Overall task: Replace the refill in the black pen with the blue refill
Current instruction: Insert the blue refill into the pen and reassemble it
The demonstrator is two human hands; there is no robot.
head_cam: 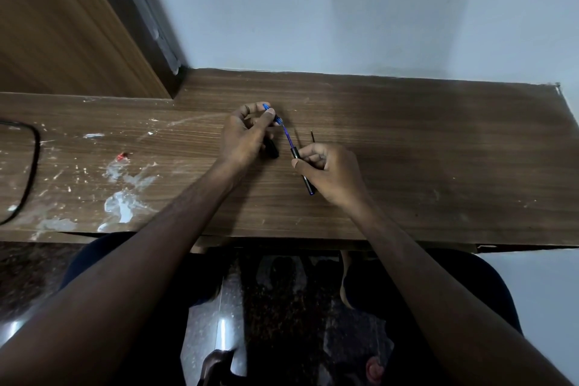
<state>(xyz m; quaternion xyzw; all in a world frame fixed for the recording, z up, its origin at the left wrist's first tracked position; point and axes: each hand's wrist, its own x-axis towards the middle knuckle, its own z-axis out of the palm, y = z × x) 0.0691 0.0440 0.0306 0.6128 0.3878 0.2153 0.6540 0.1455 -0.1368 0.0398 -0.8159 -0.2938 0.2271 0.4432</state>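
Here the left hand (242, 131) pinched the top end of the blue refill (287, 136) between thumb and fingers, just above the wooden desk (407, 150). The right hand (326, 168) was closed around the black pen (302, 171) barrel, into whose open end the refill ran. A thin dark refill (312, 136) lay on the desk just beyond the right hand.

Left hand (242, 138) and right hand (329, 169) over the table (438, 166), the refill (288, 138) running between them into the pen barrel (302, 172). A thin rod (312, 137) lies just behind the right hand; a cable (29, 166) lies far left.
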